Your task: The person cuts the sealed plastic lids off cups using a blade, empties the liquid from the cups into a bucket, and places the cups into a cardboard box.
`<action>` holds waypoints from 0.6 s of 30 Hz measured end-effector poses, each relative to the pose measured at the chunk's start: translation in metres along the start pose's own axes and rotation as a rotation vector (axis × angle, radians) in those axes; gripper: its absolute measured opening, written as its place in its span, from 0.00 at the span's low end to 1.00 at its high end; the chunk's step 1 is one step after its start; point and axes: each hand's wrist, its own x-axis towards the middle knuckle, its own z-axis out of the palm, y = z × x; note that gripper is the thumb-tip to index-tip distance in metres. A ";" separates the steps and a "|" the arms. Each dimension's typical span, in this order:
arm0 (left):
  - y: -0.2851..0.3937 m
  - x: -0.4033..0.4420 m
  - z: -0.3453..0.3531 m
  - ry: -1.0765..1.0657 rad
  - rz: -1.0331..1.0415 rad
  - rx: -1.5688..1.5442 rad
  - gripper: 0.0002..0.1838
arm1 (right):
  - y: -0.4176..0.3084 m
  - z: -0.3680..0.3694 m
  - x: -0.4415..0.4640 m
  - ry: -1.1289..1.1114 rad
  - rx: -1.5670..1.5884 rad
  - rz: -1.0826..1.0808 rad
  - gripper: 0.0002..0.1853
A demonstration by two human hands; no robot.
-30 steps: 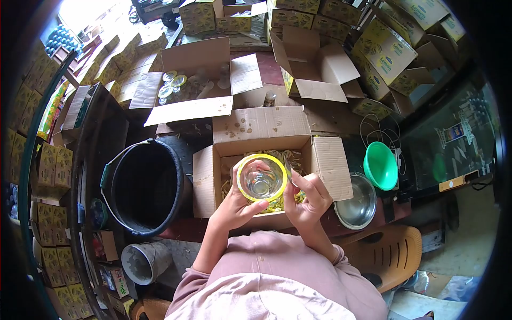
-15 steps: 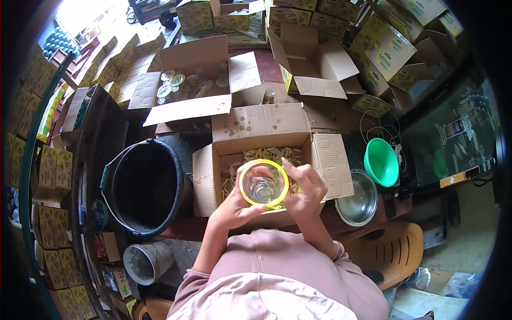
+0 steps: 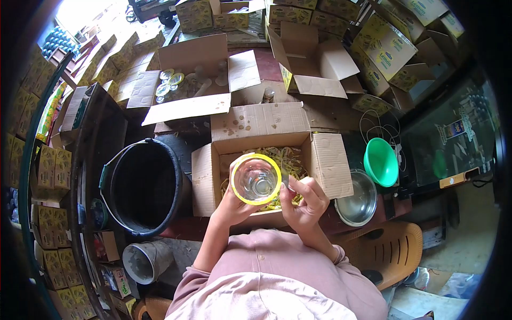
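My left hand is wrapped round a clear plastic cup with a bright yellow rim, its mouth turned up toward me. The cup's inside shows nothing but its clear bottom. Just right of the rim, my right hand has its thumb and forefinger pinched together; whatever lies between them is too blurred to make out. Both hands are over an open cardboard box. Yellow scraps and strips lie inside it, partly hidden by the cup and hands.
A black bucket stands at left, with a grey pail below it. To the right are a green bowl and a metal bowl. Behind, one open box holds cups with yellow-edged lids; another open carton stands beside it.
The cup has shifted slightly left and up in my left hand's grip. My right hand's fingers have moved down from the rim's upper right and come off it, folding into a pinch.
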 end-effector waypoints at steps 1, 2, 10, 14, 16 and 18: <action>0.000 0.001 0.001 -0.002 0.024 0.009 0.39 | 0.000 0.000 0.000 -0.003 -0.005 -0.006 0.16; -0.001 0.002 0.001 -0.005 0.047 0.019 0.39 | 0.000 0.000 -0.001 -0.007 -0.010 -0.012 0.16; 0.014 0.005 0.001 -0.059 0.044 0.116 0.35 | 0.002 0.000 0.004 0.011 -0.018 -0.027 0.17; 0.012 0.001 0.004 -0.092 0.006 0.090 0.35 | 0.005 -0.003 0.008 -0.018 -0.060 -0.008 0.17; 0.013 0.004 0.003 -0.084 0.055 0.163 0.36 | 0.003 -0.005 0.009 -0.002 -0.047 0.008 0.17; 0.015 0.006 0.002 -0.081 0.058 0.152 0.36 | 0.002 -0.006 0.010 0.018 -0.048 0.023 0.17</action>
